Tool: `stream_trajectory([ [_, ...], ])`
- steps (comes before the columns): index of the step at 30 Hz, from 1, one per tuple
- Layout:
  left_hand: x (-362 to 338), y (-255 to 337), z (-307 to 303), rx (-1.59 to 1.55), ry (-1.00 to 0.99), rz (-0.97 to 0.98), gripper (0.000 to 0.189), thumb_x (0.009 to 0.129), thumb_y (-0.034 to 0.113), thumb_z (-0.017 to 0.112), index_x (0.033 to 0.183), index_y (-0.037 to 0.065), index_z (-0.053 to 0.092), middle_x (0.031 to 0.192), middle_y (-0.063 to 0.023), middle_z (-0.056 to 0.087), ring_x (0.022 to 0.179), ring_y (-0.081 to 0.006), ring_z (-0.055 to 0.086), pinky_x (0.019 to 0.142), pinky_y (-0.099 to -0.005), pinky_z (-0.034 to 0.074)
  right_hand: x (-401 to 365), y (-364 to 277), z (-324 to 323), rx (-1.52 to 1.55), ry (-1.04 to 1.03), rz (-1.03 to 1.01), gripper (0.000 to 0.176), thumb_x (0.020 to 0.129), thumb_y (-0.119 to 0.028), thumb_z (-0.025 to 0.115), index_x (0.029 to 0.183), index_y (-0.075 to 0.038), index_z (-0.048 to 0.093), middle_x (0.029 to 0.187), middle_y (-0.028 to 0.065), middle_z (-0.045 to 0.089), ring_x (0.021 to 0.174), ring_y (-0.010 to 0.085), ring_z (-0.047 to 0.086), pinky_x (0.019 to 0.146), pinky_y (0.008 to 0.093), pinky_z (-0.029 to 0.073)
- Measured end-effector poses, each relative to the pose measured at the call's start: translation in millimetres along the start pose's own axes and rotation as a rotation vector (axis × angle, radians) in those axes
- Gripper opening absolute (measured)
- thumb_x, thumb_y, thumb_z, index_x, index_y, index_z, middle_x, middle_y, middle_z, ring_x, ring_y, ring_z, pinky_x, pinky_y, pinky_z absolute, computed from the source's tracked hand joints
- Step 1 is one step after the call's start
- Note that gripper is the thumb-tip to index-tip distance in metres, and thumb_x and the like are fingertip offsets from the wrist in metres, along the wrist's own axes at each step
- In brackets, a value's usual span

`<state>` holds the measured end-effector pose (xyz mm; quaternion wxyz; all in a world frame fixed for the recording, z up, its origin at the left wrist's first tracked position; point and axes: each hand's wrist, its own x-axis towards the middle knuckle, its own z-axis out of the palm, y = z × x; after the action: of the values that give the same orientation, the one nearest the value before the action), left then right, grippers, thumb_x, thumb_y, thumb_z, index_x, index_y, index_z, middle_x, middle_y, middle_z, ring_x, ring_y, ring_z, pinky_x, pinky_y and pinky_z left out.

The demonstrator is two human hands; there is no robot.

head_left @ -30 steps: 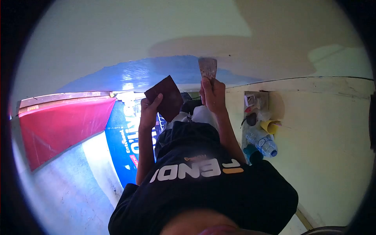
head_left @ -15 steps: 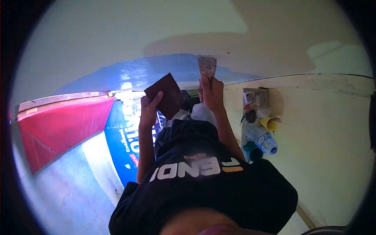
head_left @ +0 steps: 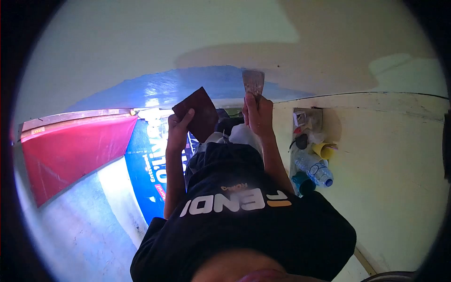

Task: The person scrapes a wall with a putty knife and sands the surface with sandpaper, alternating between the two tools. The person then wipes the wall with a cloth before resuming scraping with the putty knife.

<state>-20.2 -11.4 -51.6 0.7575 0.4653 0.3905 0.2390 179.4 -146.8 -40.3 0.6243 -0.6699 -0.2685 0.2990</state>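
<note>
My left hand (head_left: 179, 128) grips a stiff, dark red-brown square board (head_left: 199, 115), its thumb across the near face. The board is tilted, one corner up, in front of my legs. My right hand (head_left: 259, 114) is closed round the handle of a putty knife (head_left: 253, 82) with a wide, smeared blade pointing away from me. The blade's end lies over a blue patch (head_left: 192, 77) on the pale wall (head_left: 225, 28); whether it touches cannot be made out. Both forearms reach forward from my black shirt (head_left: 244, 225).
To the right, a wall recess (head_left: 307, 115) holds a clear plastic bottle (head_left: 317, 173), a yellow cup (head_left: 324, 150) and other small items. At left hang a red sheet (head_left: 84, 155) and a blue printed banner (head_left: 143, 174). A dark crack or line runs along the wall at right.
My right hand and the putty knife have shifted slightly right, and the view has shifted a little too. The board in my left hand stays almost where it was.
</note>
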Motion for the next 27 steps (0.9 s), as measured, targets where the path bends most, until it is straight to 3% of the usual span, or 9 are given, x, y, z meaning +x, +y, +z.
stream_trajectory([
  [5, 4, 3, 2, -0.014, -0.029, 0.042, 0.028, 0.091, 0.018, 0.064, 0.109, -0.003, 0.064, 0.098, -0.0101, 0.068, 0.090, -0.0157, 0.065, 0.081, -0.0305, 0.050, 1, 2, 2, -0.016, -0.005, 0.007, 0.040, 0.100, -0.028, 0.048, 0.068, -0.006, 0.050, 0.046, -0.0006, 0.042, 0.037, 0.0073, 0.042, 0.036, 0.0250, 0.034],
  [11, 4, 5, 6, -0.009, -0.015, 0.007, 0.028, 0.091, 0.018, 0.065, 0.109, -0.003, 0.064, 0.099, -0.0097, 0.068, 0.089, -0.0156, 0.065, 0.081, -0.0306, 0.050, 11, 19, -6, -0.143, 0.019, -0.180, 0.040, 0.100, -0.025, 0.048, 0.065, -0.005, 0.050, 0.046, -0.0003, 0.044, 0.037, 0.0073, 0.042, 0.036, 0.0257, 0.033],
  [17, 0, 4, 6, -0.004, 0.009, -0.018, 0.029, 0.091, 0.018, 0.065, 0.110, -0.004, 0.063, 0.100, -0.0103, 0.068, 0.089, -0.0171, 0.065, 0.082, -0.0311, 0.051, 9, -6, -2, -0.133, -0.033, -0.093, 0.041, 0.100, -0.025, 0.049, 0.065, -0.004, 0.051, 0.046, 0.0000, 0.045, 0.037, 0.0075, 0.043, 0.036, 0.0259, 0.034],
  [20, 3, 5, 8, -0.021, -0.002, 0.024, 0.029, 0.091, 0.018, 0.065, 0.110, -0.004, 0.063, 0.100, -0.0107, 0.068, 0.090, -0.0174, 0.065, 0.081, -0.0314, 0.051, 8, 3, -4, -0.127, 0.000, -0.049, 0.036, 0.095, -0.027, 0.055, 0.070, -0.001, 0.059, 0.049, 0.0056, 0.056, 0.041, 0.0160, 0.056, 0.044, 0.0308, 0.044],
  [27, 2, 11, 9, -0.012, -0.030, 0.008, 0.029, 0.092, 0.018, 0.064, 0.110, -0.004, 0.063, 0.101, -0.0112, 0.067, 0.092, -0.0170, 0.064, 0.083, -0.0311, 0.050, 8, -3, -2, -0.165, -0.022, -0.045, 0.037, 0.096, -0.028, 0.055, 0.072, -0.001, 0.060, 0.050, 0.0034, 0.056, 0.040, 0.0112, 0.052, 0.042, 0.0302, 0.043],
])
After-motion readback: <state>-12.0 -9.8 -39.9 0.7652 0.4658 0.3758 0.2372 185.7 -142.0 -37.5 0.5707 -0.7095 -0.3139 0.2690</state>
